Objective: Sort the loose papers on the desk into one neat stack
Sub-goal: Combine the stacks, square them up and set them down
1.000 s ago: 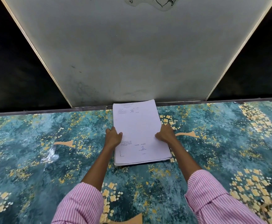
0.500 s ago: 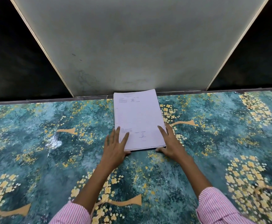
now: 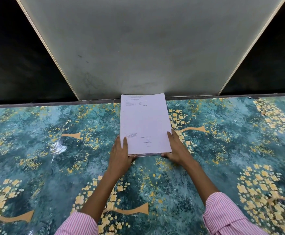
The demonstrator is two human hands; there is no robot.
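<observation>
A stack of white printed papers [image 3: 144, 122] lies flat on the desk [image 3: 53, 167], its far edge against the grey panel. My left hand [image 3: 120, 154] lies at the stack's near left corner, fingers straight along the left edge and thumb against the near edge. At the near right corner my right hand [image 3: 177, 150] does the same, fingers straight along the right edge, thumb at the near edge. The sheets look squared together, with a thin sliver of lower sheets showing along the near edge.
The desk wears a teal cover with yellow flowers. A grey panel [image 3: 146, 48] rises upright at the desk's far edge, with dark space on both sides of it. Pink striped sleeves [image 3: 226, 216] cover my forearms.
My hands slid from the middle of the stack's sides to its near corners and uncurled to straight fingers. The stack now lies straighter, closer to the grey panel.
</observation>
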